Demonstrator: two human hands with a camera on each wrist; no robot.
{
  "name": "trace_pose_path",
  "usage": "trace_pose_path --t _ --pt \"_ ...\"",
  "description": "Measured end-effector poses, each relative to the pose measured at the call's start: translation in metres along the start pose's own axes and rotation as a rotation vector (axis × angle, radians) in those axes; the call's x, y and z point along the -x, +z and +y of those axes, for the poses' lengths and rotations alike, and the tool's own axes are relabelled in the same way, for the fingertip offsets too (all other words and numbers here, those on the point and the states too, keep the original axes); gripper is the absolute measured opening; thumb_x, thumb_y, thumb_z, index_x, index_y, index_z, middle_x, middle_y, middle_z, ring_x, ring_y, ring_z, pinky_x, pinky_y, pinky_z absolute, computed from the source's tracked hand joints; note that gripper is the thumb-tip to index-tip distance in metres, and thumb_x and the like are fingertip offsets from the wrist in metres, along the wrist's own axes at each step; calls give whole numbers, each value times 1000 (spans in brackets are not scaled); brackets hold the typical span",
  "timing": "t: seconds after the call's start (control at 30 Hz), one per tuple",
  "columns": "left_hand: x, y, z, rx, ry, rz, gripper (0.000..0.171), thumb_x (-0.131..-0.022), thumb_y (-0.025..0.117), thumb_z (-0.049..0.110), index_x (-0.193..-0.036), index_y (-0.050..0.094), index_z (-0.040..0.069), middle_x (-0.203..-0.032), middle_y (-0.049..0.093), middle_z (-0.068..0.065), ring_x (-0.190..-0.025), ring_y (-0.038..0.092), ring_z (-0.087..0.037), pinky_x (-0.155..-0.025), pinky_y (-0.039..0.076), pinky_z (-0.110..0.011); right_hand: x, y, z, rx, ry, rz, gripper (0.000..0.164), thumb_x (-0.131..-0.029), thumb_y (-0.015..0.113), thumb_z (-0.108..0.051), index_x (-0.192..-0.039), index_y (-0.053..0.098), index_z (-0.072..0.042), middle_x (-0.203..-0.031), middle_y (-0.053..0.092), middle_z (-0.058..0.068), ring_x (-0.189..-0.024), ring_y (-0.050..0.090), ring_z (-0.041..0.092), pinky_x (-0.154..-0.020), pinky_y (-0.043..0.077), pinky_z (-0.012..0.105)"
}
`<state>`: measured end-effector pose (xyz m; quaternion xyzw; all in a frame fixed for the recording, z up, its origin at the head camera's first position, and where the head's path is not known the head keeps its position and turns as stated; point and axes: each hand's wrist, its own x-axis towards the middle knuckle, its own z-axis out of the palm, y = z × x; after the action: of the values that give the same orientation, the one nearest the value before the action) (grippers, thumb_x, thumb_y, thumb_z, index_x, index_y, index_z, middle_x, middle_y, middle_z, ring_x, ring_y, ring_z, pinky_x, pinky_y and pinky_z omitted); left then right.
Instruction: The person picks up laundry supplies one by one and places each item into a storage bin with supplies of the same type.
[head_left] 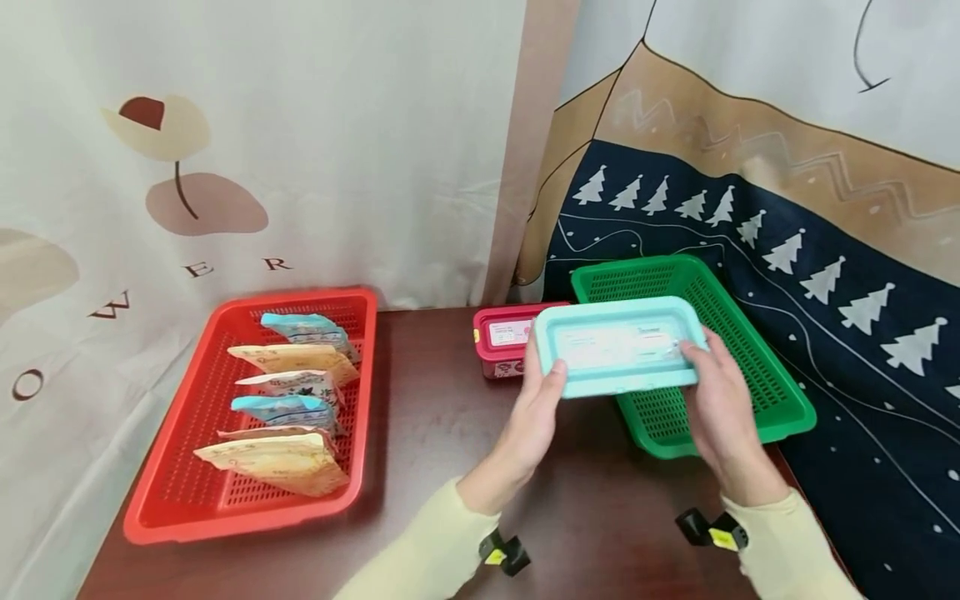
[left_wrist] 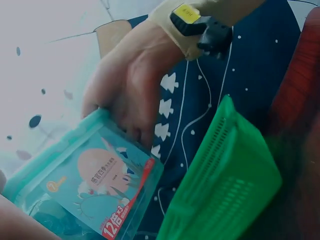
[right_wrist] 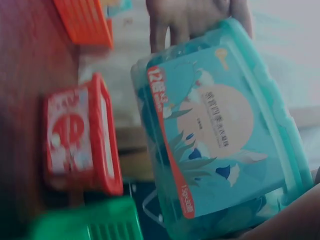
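Observation:
A teal plastic box of laundry pods (head_left: 622,346) is held up between both hands, its pale lid tilted toward the head camera. My left hand (head_left: 525,429) grips the left end, thumb at the lid's edge. On the right end, my right hand (head_left: 720,400) grips the box with its thumb over the lid. The right wrist view shows the box's printed front label (right_wrist: 215,130) and clear side walls with dark teal contents. A smaller red lidded box (head_left: 510,333) stands on the table behind the left hand, partly covered by the teal box.
A green perforated basket (head_left: 795,417) stands at the right, beneath and behind the held box. At the left, a red basket (head_left: 247,527) holds a row of several upright packets (head_left: 288,454). Printed curtains (head_left: 390,167) hang behind the brown table (head_left: 442,400).

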<state>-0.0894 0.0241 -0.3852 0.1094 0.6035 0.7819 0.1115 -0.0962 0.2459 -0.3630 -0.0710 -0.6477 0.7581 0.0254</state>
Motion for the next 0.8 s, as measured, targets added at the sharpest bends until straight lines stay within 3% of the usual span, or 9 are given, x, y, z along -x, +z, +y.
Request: trace_pose_path --t 0.07,0.23,0.43,0.63,0.8 --pt "-12 12 3 -17 -17 -15 74 -109 47 34 -166 -1 37 -167 15 8 -152 14 -20 -121 31 -46 -10 -12 -7 -49 2 -3 56 -113 36 -23 -163 18 -5 -161 24 14 -144 31 17 -112 34 21" --pt "-42 41 6 -77 -29 -32 78 -109 47 35 -165 -7 37 -170 1 17 -155 3 -13 -126 15 -46 -35 -40 -18 -100 29 36 58 -112 32 -19 -165 11 -6 -172 4 10 -153 12 15 -123 16 30" --pt "-81 69 -8 -148 -14 -6 76 -111 43 28 -167 -8 27 -171 -9 15 -157 -11 -11 -127 8 -44 -74 -66 -21 -86 103 132 63 -109 32 -16 -166 8 -8 -172 0 7 -152 13 13 -123 16 33" --pt "-116 85 -33 -223 -24 55 74 -111 42 26 -167 -5 20 -173 -8 4 -158 -10 -20 -126 12 -45 -116 -85 -13 -106 230 224 73 -105 40 -18 -166 2 -10 -170 7 6 -146 24 11 -118 28 26" --pt "-139 93 -51 -248 -81 89 75 -111 44 29 -167 -3 16 -174 -4 -5 -158 -6 -22 -126 14 -42 -140 -103 -4 -113 319 295 70 -101 50 -18 -163 19 -7 -140 41 2 -120 48 10 -85 50 17"
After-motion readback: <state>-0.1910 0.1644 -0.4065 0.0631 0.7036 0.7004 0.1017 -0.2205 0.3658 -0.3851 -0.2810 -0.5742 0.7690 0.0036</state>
